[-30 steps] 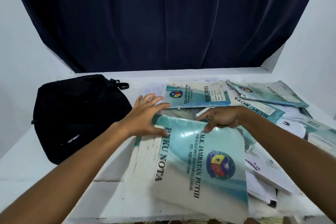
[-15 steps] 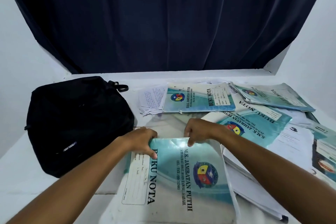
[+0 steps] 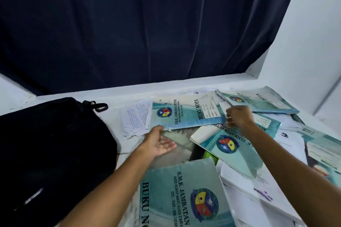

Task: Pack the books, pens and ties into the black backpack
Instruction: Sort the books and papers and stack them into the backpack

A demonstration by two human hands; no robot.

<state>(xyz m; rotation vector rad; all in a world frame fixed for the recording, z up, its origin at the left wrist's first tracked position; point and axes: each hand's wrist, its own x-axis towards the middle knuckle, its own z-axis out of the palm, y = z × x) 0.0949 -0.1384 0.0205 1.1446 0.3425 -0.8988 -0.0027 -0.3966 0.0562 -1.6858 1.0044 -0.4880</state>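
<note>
A black backpack (image 3: 51, 153) lies closed at the left of the white table. Teal "BUKU NOTA" notebooks are scattered to its right. One notebook (image 3: 184, 195) lies nearest me between my forearms, touched by neither hand. My left hand (image 3: 158, 143) is palm up with relaxed fingers, its thumb at the near left corner of the far notebook (image 3: 184, 114). My right hand (image 3: 238, 118) has curled fingers pinching that notebook's right edge. A further notebook (image 3: 230, 145) lies tilted under my right wrist. No pens or ties are visible.
A torn handwritten sheet (image 3: 136, 116) lies between the backpack and the far notebook. Another notebook (image 3: 258, 101) and loose white papers (image 3: 287, 145) crowd the right side. A dark curtain (image 3: 147, 33) hangs behind the table, with white walls either side.
Both hands let go of the near notebook, which now lies close to me. They moved away from me to the far notebook, the left opening palm up, the right pinching its edge.
</note>
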